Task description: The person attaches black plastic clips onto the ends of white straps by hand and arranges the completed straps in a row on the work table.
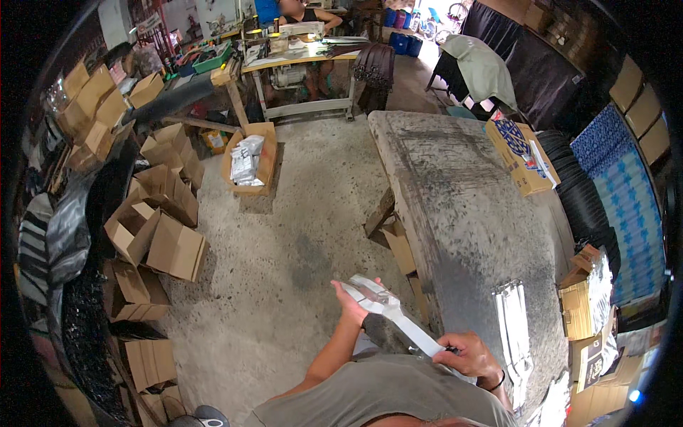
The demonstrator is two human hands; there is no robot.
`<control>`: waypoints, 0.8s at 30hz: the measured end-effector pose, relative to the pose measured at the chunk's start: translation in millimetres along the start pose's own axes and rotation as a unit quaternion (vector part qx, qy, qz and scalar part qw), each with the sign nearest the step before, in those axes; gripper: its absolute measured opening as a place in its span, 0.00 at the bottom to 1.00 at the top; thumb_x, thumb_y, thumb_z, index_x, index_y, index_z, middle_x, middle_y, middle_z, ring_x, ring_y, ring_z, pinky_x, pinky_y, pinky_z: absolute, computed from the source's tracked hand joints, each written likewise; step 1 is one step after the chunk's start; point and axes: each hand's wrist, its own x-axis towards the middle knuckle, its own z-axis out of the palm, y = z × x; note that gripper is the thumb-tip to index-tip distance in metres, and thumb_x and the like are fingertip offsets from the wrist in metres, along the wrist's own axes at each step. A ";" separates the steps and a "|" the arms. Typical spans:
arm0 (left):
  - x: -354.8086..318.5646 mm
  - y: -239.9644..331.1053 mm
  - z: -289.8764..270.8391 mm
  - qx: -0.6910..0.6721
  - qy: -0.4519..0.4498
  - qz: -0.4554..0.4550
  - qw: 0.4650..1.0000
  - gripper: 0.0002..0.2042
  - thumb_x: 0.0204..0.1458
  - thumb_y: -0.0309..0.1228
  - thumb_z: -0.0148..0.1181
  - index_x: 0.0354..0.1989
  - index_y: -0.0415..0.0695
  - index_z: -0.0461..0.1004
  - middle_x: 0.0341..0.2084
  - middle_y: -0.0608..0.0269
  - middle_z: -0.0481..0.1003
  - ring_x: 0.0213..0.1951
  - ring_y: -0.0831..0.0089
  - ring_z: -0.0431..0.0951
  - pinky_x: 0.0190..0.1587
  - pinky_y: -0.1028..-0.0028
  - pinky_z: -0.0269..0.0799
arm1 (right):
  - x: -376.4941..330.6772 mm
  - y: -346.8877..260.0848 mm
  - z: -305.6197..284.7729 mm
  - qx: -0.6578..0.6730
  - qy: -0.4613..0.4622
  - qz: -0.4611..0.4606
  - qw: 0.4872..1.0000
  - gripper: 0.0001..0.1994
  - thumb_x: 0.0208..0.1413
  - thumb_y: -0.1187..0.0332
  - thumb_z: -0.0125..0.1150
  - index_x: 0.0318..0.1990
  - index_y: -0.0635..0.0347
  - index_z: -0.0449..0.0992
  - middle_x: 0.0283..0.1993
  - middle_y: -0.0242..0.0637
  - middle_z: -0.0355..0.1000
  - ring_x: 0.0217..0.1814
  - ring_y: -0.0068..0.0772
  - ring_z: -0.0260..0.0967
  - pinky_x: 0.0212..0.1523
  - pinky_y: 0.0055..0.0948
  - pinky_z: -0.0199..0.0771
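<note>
In front of my body I hold a long white strap [416, 333], flat and shiny, with a looped or doubled far end. That far end rests across my left hand [350, 302], whose thumb and fingertips show on either side of it. My right hand [466, 354] pinches the near end between thumb and fingers, close to the table's edge. The strap runs slanted and taut-looking between the two hands. Just right of my right hand, several similar white straps [514, 334] lie lengthwise in a bundle on the worn grey table [455, 206].
Open cardboard boxes [178, 252] line the left side. A carton [249, 181] with silver packets stands on the floor ahead. Another carton [523, 171] lies on the table's far right. At the back, a person [309, 18] sits behind a sewing table [302, 53]. Black rolled material [576, 192] stands at right.
</note>
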 end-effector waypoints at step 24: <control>52.8 47.7 -31.5 0.004 0.065 0.116 0.991 0.53 0.41 0.71 0.42 0.58 0.28 0.48 0.50 0.39 0.62 0.50 0.44 0.66 0.57 0.46 0.55 | -27.8 3.4 -36.3 -0.012 0.012 -0.026 1.000 0.08 0.46 0.70 0.66 0.31 0.64 0.77 0.23 0.37 0.73 0.23 0.26 0.69 0.23 0.25 0.64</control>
